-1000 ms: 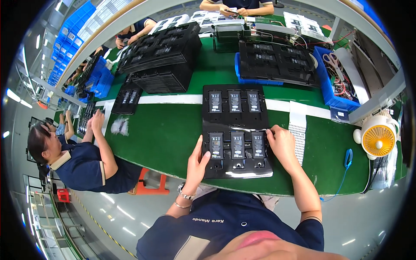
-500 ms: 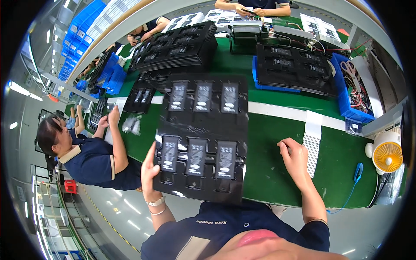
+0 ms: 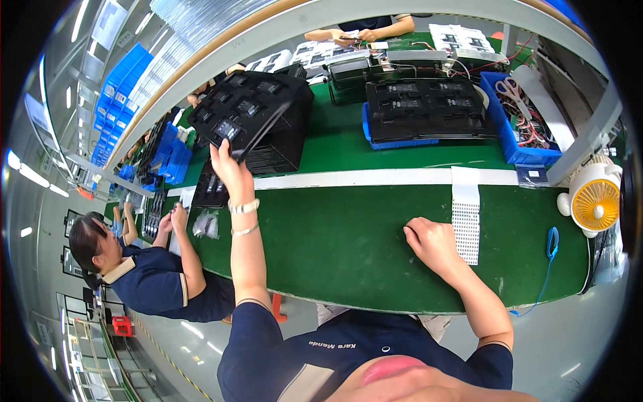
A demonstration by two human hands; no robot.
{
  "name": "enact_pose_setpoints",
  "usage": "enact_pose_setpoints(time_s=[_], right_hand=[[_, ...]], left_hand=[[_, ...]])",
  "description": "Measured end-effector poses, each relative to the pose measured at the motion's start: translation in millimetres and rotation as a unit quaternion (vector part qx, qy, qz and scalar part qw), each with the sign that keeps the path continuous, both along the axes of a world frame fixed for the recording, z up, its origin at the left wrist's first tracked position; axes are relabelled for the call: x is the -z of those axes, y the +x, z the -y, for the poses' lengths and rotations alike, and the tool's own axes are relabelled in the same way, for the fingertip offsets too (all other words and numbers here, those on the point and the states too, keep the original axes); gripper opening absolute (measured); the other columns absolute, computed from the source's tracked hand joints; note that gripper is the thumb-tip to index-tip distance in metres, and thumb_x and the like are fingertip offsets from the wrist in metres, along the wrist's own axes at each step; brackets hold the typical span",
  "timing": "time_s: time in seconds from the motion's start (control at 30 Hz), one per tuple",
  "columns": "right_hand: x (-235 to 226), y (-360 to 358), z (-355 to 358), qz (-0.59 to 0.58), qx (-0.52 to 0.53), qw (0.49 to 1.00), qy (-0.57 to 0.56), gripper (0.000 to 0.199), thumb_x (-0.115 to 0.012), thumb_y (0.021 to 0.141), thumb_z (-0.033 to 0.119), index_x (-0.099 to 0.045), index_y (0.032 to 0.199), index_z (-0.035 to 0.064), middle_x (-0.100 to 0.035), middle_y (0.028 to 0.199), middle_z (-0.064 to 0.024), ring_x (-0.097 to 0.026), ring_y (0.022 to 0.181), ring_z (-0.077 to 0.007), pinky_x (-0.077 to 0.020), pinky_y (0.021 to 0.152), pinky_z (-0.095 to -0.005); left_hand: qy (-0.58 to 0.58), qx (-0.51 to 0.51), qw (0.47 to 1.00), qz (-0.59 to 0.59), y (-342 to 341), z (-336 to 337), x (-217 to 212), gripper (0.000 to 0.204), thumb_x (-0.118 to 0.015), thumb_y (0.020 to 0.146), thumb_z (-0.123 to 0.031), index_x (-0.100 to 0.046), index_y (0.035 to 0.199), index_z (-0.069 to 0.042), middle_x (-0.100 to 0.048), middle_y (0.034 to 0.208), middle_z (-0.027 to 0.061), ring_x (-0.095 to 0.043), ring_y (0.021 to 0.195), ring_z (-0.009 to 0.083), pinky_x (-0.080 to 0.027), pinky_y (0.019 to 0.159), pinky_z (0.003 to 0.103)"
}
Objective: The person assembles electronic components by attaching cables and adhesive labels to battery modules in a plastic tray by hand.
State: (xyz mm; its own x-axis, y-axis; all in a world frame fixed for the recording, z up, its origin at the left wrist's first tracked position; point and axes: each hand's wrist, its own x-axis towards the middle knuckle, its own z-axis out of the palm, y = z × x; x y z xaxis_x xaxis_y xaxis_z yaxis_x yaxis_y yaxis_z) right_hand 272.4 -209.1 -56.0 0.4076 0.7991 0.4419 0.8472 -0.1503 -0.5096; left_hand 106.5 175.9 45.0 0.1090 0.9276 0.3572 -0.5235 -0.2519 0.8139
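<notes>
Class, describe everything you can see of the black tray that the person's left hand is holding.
The black tray looks like thin moulded plastic, with rows of pockets holding small dark parts. It is lifted and tilted above a stack of similar trays at the green bench's far left. The left hand grips its near edge; whether it touches the stack is unclear.

Far right of my grip I see a yellow fan (image 3: pixel 595 199), blue bin of cables (image 3: pixel 529 120), and a perforated white strip (image 3: pixel 466 214).

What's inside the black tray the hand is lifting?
The black plastic tray in the left hand holds small dark rectangular parts in its pockets. It tilts over a stack of black trays, covering that stack's top.
</notes>
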Motion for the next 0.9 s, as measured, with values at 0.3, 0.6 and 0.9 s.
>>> enact_pose_setpoints(time_s=[0.3,0.6,0.9], right_hand=[[-6.3,0.5,4.0,0.056,-0.008,0.998,-0.002,0.020,-0.064,0.084,0.016,-0.052,0.071,0.0064,-0.055,0.064,-0.0069,-0.060,0.054,-0.0262,-0.0467,0.048,-0.0380],[-7.9,-5.3,2.1,0.067,-0.029,0.997,-0.020,0.022,-0.064,0.084,0.016,-0.051,0.069,0.0065,-0.054,0.062,-0.0066,-0.060,0.053,-0.0260,-0.0458,0.047,-0.0383],[0.2,-3.2,-1.1,0.070,-0.037,0.997,-0.020,0.022,-0.065,0.084,0.016,-0.052,0.069,0.0062,-0.054,0.062,-0.0069,-0.060,0.054,-0.0263,-0.0459,0.047,-0.0386]], left_hand=[[-0.035,-0.094,0.972,-0.214,50.2,-34.2,18.6,0.057,-0.063,0.092,-0.033,-0.038,0.128,0.004,-0.060,0.096,0.0067,-0.058,0.079,0.0127,-0.044,0.056,0.025],[0.271,-0.323,0.768,-0.483,23.5,3.5,18.9,0.076,-0.068,0.086,-0.035,-0.034,0.140,0.005,-0.052,0.126,0.0206,-0.046,0.118,0.0368,-0.036,0.100,0.044],[0.519,-0.262,0.616,-0.532,72.7,-8.7,23.4,0.043,-0.056,0.093,-0.030,-0.054,0.130,-0.009,-0.051,0.133,0.0127,-0.048,0.122,0.0305,-0.035,0.103,0.042]])
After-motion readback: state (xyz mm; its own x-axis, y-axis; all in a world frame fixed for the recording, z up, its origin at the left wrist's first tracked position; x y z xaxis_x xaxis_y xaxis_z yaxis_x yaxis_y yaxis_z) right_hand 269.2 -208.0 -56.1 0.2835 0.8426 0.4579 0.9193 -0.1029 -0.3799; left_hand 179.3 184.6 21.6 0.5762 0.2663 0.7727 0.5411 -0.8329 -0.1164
